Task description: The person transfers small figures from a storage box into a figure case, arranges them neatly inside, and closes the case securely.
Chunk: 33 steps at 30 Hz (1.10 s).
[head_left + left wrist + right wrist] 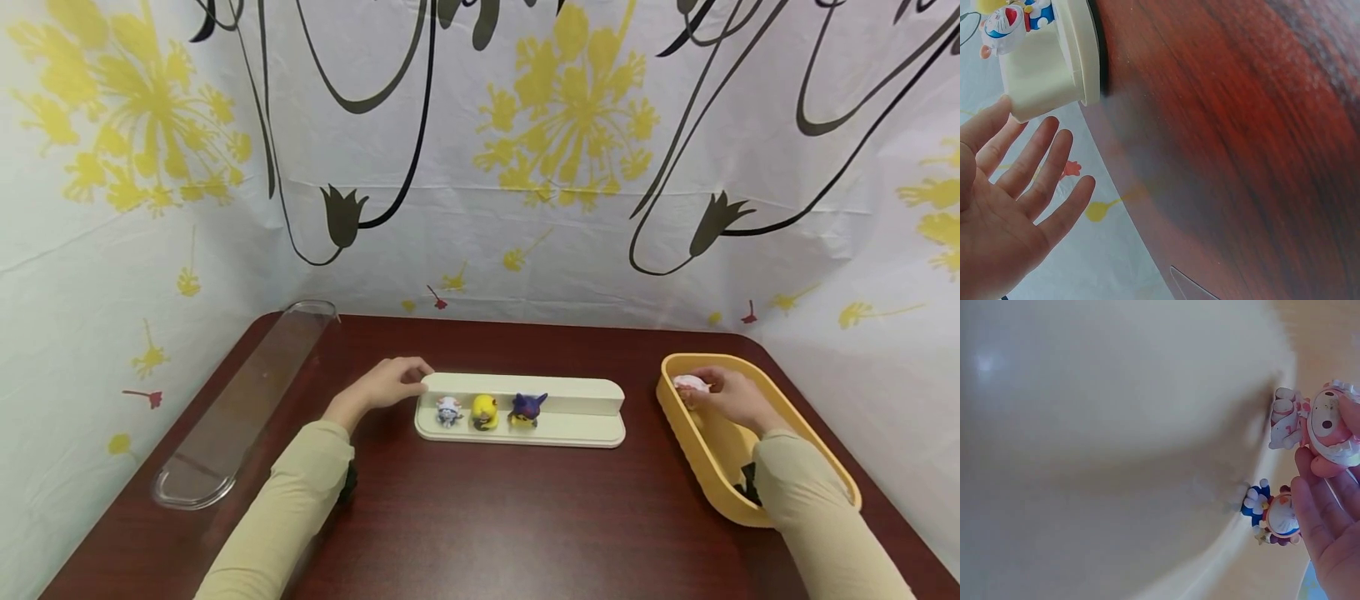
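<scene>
A cream stepped stand [570,392] lies mid-table with three small figures on its lower step: a white one [448,410], a yellow one [485,411] and a dark blue one [527,410]. My left hand [390,385] rests at the stand's left end. In the left wrist view its fingers [1041,169] are straight, and the top one touches the stand [1041,75]. My right hand [723,398] is inside the yellow tub [716,454] and pinches a pink and white figure [1329,422]. A blue and white figure [1272,515] lies in the tub beside it.
A long clear plastic lid [240,408] lies along the table's left edge. A flowered white curtain [525,167] closes off the back and both sides. Dark wood table [525,517] stretches bare in front of the stand.
</scene>
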Each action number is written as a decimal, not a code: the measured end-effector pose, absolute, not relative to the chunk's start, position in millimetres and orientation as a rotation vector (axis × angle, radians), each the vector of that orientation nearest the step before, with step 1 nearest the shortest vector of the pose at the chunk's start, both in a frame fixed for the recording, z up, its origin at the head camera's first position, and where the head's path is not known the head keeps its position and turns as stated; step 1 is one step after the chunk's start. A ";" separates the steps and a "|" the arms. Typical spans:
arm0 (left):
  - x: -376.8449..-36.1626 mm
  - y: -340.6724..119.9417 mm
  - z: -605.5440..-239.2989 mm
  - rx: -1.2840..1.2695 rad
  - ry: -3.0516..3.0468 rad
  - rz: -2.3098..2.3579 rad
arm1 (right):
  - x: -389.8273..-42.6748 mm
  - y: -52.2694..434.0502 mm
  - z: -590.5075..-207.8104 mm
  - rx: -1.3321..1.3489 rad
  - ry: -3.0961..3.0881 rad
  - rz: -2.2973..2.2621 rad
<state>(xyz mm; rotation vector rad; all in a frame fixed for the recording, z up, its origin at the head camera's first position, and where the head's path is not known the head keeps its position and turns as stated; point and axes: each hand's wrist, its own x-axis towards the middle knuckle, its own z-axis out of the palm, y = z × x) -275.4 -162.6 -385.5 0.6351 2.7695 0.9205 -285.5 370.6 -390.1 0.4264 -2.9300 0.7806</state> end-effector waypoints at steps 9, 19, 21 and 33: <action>-274.4 -165.6 -383.9 0.630 2.760 0.942 | -280.9 369.4 -377.5 0.484 -2.929 0.875; -274.0 -165.5 -383.2 0.629 2.762 0.940 | -274.3 367.7 -355.8 0.498 -2.944 0.745; -274.5 -165.1 -383.7 0.632 2.760 0.937 | -274.0 368.4 -351.7 0.503 -2.956 0.733; -276.1 -162.5 -385.0 0.643 2.764 0.922 | -267.1 359.7 -327.4 0.570 -2.912 0.722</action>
